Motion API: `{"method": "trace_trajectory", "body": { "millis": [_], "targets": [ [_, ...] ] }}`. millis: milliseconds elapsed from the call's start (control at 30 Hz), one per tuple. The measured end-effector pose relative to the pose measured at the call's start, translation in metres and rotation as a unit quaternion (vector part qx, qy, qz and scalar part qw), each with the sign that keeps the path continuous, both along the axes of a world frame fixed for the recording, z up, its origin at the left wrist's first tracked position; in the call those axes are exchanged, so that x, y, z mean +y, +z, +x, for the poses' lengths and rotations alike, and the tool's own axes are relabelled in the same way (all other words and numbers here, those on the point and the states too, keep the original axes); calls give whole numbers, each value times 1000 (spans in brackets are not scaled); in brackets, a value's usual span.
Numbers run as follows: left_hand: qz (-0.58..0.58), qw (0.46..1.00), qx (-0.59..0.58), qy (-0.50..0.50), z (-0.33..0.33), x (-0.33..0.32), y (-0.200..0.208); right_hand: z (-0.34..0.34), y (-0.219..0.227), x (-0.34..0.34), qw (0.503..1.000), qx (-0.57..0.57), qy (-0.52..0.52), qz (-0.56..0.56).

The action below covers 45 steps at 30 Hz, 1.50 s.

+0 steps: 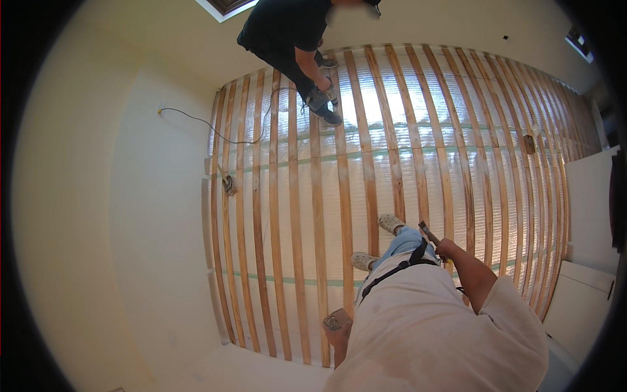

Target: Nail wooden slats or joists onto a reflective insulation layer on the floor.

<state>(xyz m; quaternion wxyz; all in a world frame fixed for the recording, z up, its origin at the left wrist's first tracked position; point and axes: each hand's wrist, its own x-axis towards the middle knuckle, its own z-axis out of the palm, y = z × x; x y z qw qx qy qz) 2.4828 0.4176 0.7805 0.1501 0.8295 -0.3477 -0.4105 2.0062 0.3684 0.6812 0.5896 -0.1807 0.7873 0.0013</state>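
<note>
My right hand [447, 249] is closed around the handle of a hammer [428, 231], held beside my right thigh with its head pointing forward. Low on my left side, my left hand [339, 334] grips a small open box [336, 319] of greyish bits that look like nails or screws, too small to be sure. Below me run parallel wooden battens [317, 215], laid over silvery foil sheeting [418, 183]. My feet, in pale clogs [390, 223], stand among these strips.
Ahead, a person in dark clothes [281, 39] bends over a corded power tool [330, 91]; its cable [245, 141] reaches the left wall. A coil-like dark item [228, 185] lies on the left battens, a brown block [530, 144] on the right. White panels [578, 297] stand at the right.
</note>
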Motion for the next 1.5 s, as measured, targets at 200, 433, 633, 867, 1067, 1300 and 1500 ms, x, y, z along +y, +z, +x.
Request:
{"method": "trace_trajectory", "body": {
  "millis": [200, 433, 633, 867, 1067, 1300, 1500],
  "targets": [
    [-19, 1000, 1, 1, 2, 5, -6, 1, 1, -1, 999, 13, 41, -1],
    [-33, 999, 37, 11, -4, 1, -2, -2, -1, 2, 997, 8, 81, -14],
    [36, 999, 25, 8, 0, -10, -5, -3, -4, 3, 1000, 0, 24, 4],
    [54, 998, -19, 18, -6, -12, -5, 1, 13, -7, 1000, 18, -5, 7],
    [23, 999, -9, 23, -3, -19, 8, 8, 9, -9, 1000, 9, 2, 21],
    [-10, 999, 35, 37, 14, -15, 12, 25, 9, -3, 1000, 4, -13, 11],
    [11, 1000, -8, 1, 51, 9, -15, 46, -10, 1, 1000, 3, -2, 19]
  ]
}}
